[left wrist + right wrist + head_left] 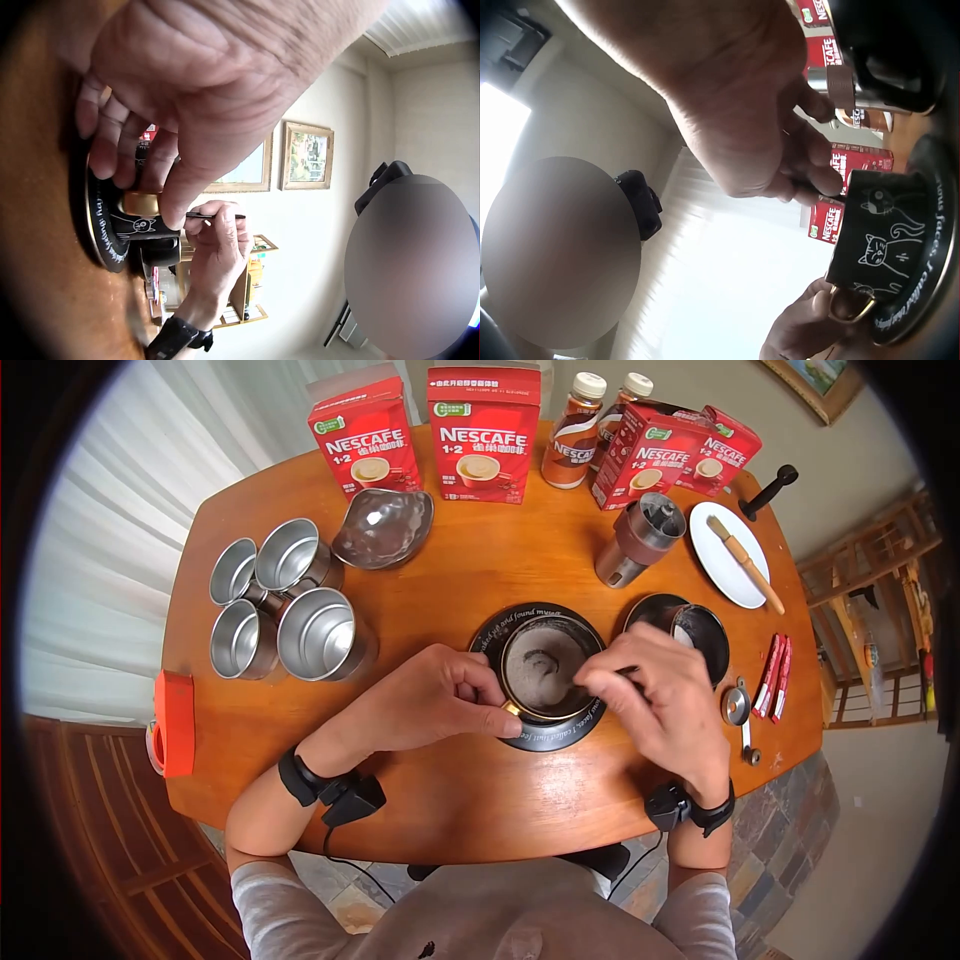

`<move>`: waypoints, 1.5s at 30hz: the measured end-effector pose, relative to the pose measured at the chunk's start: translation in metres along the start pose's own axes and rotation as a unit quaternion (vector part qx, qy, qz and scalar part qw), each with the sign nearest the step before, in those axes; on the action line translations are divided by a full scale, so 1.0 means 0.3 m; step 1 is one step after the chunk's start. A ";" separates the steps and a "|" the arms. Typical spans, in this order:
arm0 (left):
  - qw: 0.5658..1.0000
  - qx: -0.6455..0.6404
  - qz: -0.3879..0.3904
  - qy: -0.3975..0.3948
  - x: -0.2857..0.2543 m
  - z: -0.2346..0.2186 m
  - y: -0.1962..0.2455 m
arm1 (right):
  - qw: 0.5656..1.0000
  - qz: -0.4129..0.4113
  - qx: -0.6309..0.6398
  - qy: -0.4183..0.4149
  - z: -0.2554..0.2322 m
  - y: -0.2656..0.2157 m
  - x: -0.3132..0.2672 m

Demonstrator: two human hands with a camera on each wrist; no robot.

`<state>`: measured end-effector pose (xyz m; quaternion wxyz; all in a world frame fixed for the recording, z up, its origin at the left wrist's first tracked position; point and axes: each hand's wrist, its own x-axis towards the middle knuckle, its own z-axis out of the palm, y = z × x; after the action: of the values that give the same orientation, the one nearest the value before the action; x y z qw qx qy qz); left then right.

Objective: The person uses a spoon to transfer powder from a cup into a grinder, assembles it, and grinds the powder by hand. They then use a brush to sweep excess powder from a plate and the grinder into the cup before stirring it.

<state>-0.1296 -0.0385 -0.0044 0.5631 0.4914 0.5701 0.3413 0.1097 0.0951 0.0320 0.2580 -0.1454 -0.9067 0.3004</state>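
A black cup (870,240) with white cat drawings stands on a black saucer (545,735) lettered in white. Pale, frothy liquid (535,665) with a darker swirl fills part of it. My left hand (430,700) pinches the cup's gold handle (140,203) between thumb and fingers, close over the saucer. Above the opposite side of the rim, my right hand (665,705) pinches a thin dark stick-like utensil (201,215); its lower end goes down into the cup, and its tip is hidden.
Behind the right hand is another dark cup (708,640). A coffee grinder (640,540), a white plate (715,575) with a brush (745,560), red sachets (771,678) and a measuring spoon (737,707) lie around it. Metal cups (318,635) stand left; Nescafe boxes (484,440) line the back.
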 end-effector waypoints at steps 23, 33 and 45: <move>1.000 0.004 -0.003 -0.002 0.002 0.000 0.005 | 0.999 -0.002 -0.047 0.023 0.036 -0.022 0.014; 1.000 0.004 -0.001 -0.004 0.004 0.000 -0.003 | 0.997 -0.004 -0.055 0.047 0.029 -0.008 0.009; 1.000 -0.005 -0.002 0.000 0.000 0.000 0.001 | 0.998 -0.006 -0.042 0.042 0.036 -0.006 0.010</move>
<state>-0.1297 -0.0383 -0.0042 0.5661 0.4871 0.5696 0.3432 0.1009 0.0899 0.0268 0.2914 -0.1627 -0.9077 0.2543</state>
